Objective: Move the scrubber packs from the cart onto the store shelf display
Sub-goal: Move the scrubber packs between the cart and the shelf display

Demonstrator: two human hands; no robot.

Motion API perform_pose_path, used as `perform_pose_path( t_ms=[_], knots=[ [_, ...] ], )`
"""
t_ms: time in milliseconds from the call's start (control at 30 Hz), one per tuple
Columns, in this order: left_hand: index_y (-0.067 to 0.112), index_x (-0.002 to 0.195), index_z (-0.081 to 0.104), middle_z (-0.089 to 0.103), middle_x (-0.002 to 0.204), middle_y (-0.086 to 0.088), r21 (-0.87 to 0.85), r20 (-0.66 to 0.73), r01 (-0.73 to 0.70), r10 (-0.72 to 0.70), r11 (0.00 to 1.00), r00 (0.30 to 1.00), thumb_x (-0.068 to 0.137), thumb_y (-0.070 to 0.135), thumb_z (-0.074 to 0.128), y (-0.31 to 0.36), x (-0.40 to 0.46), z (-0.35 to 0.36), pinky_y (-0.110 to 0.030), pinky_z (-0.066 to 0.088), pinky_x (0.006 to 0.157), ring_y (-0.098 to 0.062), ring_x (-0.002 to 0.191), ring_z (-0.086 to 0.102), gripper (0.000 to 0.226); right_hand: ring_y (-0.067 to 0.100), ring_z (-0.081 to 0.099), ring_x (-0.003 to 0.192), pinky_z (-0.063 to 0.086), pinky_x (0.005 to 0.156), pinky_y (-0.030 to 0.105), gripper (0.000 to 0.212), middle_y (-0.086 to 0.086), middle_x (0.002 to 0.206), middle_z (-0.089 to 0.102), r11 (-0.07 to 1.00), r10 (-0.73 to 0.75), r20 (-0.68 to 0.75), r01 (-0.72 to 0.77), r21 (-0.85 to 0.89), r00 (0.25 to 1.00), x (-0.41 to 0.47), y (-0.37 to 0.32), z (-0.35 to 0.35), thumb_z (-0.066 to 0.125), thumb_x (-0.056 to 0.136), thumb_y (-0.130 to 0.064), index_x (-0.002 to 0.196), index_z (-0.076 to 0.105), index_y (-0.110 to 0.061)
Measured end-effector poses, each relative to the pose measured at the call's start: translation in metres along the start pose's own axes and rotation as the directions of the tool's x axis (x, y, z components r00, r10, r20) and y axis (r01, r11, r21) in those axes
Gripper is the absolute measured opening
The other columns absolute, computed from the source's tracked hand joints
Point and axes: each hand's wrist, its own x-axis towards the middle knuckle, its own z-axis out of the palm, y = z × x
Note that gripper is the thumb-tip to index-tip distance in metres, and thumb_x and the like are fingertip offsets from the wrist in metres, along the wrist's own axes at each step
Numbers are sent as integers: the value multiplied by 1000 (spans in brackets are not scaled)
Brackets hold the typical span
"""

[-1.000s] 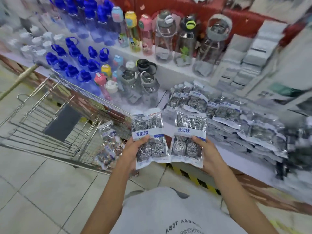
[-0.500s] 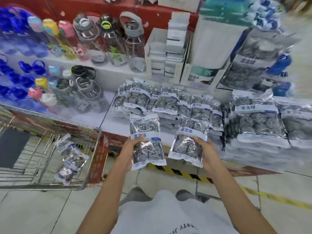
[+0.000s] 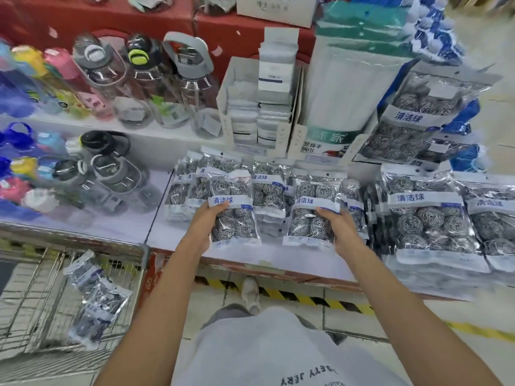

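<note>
Nearest me, below my hands, a tiled floor with a yellow-and-black hazard stripe (image 3: 292,295) runs along the foot of the shelf. Down to the left of my left hand (image 3: 204,221), the wire cart (image 3: 36,296) holds a few scrubber packs (image 3: 94,296) lying against its mesh. My left hand curls round the edge of one scrubber pack (image 3: 232,210), thumb on its blue label; my right hand (image 3: 338,228) grips a second pack (image 3: 312,215) the same way (both held over the front of the white shelf (image 3: 125,227)). Just beyond my fingers, rows of packs (image 3: 264,188) lie overlapped; larger bags (image 3: 429,215) pile up right of my right hand. Farther, left of my left hand, water bottles (image 3: 117,87) stand before a red backing.
</note>
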Motion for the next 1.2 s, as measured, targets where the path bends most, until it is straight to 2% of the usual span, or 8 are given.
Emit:
perform_pose_path(
  t_ms=[133,233,367,533,667,833,967,1200],
  knots=[
    [17,135,56,63,140,-5,80,54,29,-34,996,998,70,54,88,22,56,-3,-55,43,112,-31,127,58,81,28,67,109,51,105,53,39,5,110,74,997,62,-85,-65,-33,994,29,-14,16,85,82,-18,115,64,-13],
    [19,148,44,59,145,-10,128,118,53,-68,990,991,67,57,85,31,94,0,-59,44,111,-35,130,57,98,23,64,99,54,94,42,38,3,105,70,994,82,-123,-90,-59,989,51,-22,22,83,85,-18,118,64,-14],
    [20,151,41,58,145,-13,165,89,69,-85,984,992,80,50,79,48,118,8,-61,44,110,-37,130,57,86,16,62,89,51,73,30,35,2,102,70,987,109,-158,-127,-103,981,75,-26,30,83,85,-20,115,64,-16],
    [16,157,31,49,154,-13,246,53,35,-50,969,997,82,51,78,59,144,14,-59,42,113,-38,136,51,95,27,67,104,55,94,43,47,4,109,74,965,116,-220,-162,-207,969,104,-20,29,88,77,-31,117,67,-19],
    [7,156,34,49,154,-13,469,27,-77,72,880,997,93,45,71,66,146,21,-50,38,117,-36,138,49,82,25,66,97,54,83,37,47,7,109,73,937,43,-242,-123,-327,969,120,-20,30,84,81,-31,121,63,-20],
    [-3,152,37,50,151,-23,684,52,-187,208,705,977,100,38,65,68,139,22,-46,39,113,-39,138,48,71,32,67,101,54,97,48,56,8,108,71,875,-34,-258,-96,-474,965,122,-25,35,84,83,-34,129,59,-12],
    [-2,144,46,58,139,-21,741,65,-195,221,642,973,99,41,65,63,145,18,-47,45,108,-38,129,55,65,27,64,89,48,81,35,54,8,102,65,806,-86,-232,-69,-587,969,114,-31,37,78,90,-34,131,55,-7],
    [3,141,52,57,139,-19,754,27,-232,324,615,946,96,43,69,57,138,13,-48,45,109,-38,128,56,62,29,62,103,53,89,38,62,16,134,53,618,-191,-132,15,-786,973,96,-41,32,77,90,-36,134,48,-3]
  ],
)
